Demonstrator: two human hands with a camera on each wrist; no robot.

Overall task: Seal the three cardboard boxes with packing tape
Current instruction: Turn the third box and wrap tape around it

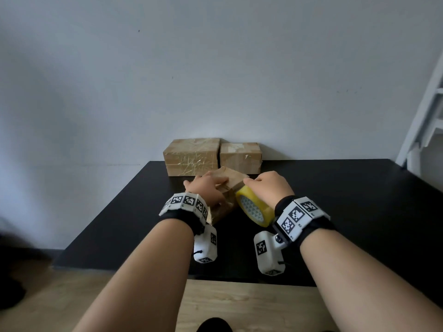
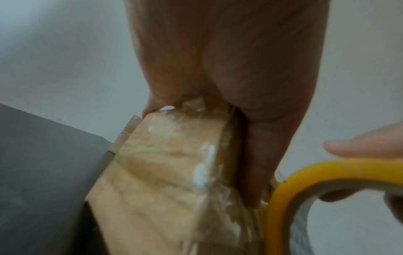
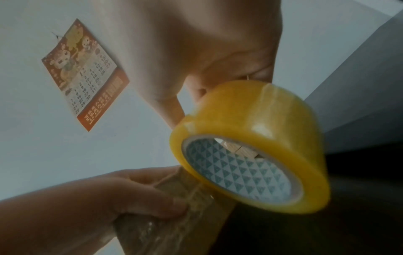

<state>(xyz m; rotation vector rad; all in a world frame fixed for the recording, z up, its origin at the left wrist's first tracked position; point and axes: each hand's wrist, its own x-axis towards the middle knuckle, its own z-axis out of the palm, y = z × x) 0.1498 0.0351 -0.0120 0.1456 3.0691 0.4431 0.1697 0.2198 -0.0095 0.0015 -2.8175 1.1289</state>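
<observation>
A black table (image 1: 335, 188) is standing against the wall. Two taped cardboard boxes are sitting side by side at its far edge, the larger box (image 1: 191, 156) on the left, the smaller box (image 1: 240, 157) just beside it on the right.
</observation>
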